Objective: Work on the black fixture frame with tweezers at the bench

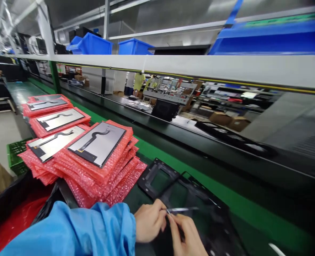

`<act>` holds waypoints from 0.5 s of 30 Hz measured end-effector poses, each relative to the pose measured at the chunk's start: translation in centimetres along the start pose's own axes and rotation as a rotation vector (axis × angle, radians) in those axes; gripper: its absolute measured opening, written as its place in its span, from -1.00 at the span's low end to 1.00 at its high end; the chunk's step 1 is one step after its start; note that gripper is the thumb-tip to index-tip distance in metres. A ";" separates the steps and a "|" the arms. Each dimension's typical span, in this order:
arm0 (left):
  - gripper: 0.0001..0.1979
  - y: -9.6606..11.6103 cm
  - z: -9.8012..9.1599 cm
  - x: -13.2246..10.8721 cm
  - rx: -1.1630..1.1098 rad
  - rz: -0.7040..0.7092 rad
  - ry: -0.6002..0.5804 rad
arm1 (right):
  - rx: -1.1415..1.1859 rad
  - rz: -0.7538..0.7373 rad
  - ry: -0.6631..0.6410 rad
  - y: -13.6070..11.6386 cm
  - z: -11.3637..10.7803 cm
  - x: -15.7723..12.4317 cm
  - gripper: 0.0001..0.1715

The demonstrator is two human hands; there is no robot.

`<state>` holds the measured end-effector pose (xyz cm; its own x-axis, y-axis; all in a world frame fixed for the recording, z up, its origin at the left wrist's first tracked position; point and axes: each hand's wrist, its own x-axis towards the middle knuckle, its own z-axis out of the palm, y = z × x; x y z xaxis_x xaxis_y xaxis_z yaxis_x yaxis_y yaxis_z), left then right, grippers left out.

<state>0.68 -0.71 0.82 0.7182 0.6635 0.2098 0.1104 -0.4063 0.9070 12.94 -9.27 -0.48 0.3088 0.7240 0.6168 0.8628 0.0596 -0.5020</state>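
Observation:
Near the bottom centre, my left hand (150, 219), in a blue sleeve, has its fingers pinched together at the end of a thin pale strip (182, 209). My right hand (185, 234) meets it from the right, thumb and finger closed on the same end of the strip. Both hands are over a black frame-like tray (163, 177) with rectangular openings. Left of them, pink bubble-wrap sheets (120, 170) lie in stacks. A grey display panel (100, 140) with a dark ribbon cable rests on the nearest stack, and similar panels lie on the stacks behind.
A black-lined bin (21, 220) with red plastic inside stands at the lower left, near a green crate (16, 151). A rail (173, 65) crosses above the bench, with blue bins (96, 44) behind it. People stand in the far background.

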 end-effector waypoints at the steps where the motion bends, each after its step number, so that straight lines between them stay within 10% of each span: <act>1: -0.75 -0.1 0.1 0.0 -0.020 0.009 -0.012 | 0.002 0.016 0.000 -0.2 0.1 -0.1 -0.68; 15: -0.68 -0.8 0.9 0.1 -0.178 -0.030 -0.098 | 0.034 0.073 -0.055 -1.0 0.0 -0.6 -0.75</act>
<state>1.27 -0.85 -0.17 0.7806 0.6060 0.1527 0.0161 -0.2637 0.9645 11.92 -9.78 -0.35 0.3471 0.7640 0.5439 0.8244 0.0279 -0.5653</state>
